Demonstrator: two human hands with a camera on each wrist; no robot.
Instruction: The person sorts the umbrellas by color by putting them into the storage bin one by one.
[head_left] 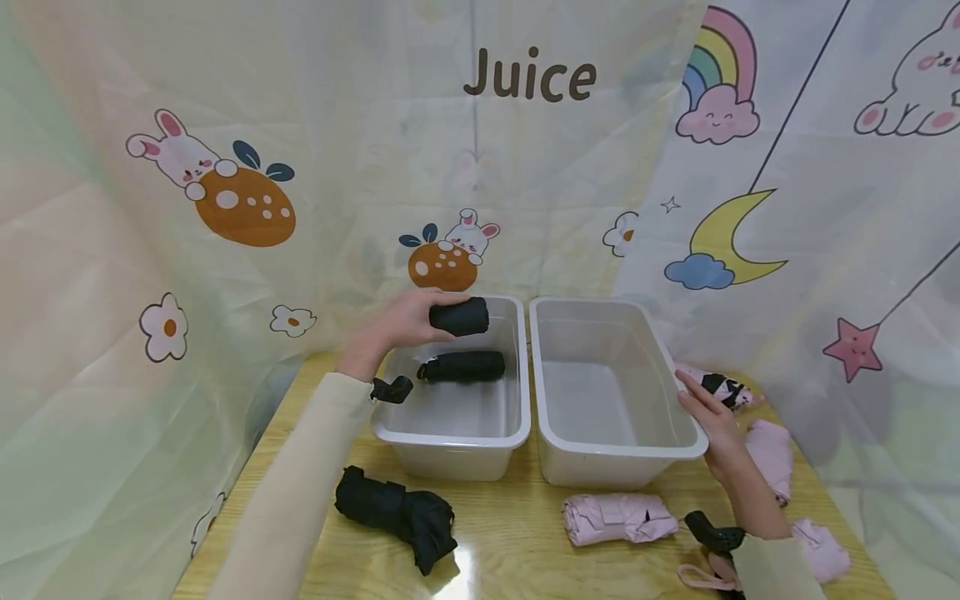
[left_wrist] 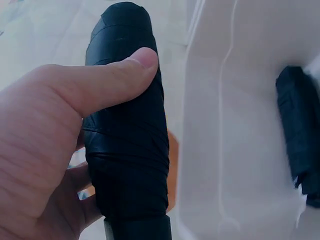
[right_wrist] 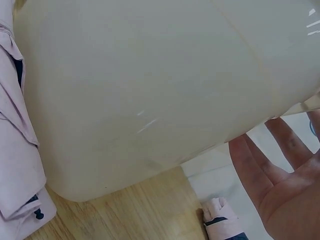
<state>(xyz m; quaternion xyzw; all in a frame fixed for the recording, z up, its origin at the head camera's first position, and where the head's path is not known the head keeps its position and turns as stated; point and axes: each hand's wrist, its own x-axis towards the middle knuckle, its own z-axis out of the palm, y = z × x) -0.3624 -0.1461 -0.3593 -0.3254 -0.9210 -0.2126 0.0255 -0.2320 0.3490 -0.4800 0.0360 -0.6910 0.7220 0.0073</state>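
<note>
My left hand (head_left: 401, 323) grips a black folded umbrella (head_left: 459, 317) and holds it above the far left corner of the left white bin (head_left: 450, 437). In the left wrist view the thumb (left_wrist: 115, 82) lies across the black folded umbrella (left_wrist: 127, 145). A second black umbrella (head_left: 462, 367) lies inside that bin. My right hand (head_left: 712, 421) rests with straight fingers on the right rim of the right white bin (head_left: 609, 467); its open palm (right_wrist: 285, 180) shows beside the bin wall (right_wrist: 150, 90). A third black umbrella (head_left: 396, 515) lies on the wooden table (head_left: 510, 550).
Several pink folded umbrellas lie on the table: one (head_left: 617, 517) in front of the right bin, others (head_left: 772, 454) along the right edge. A cartoon-printed curtain (head_left: 525, 150) closes off the back and sides. A pink umbrella (right_wrist: 17, 150) sits beside the bin in the right wrist view.
</note>
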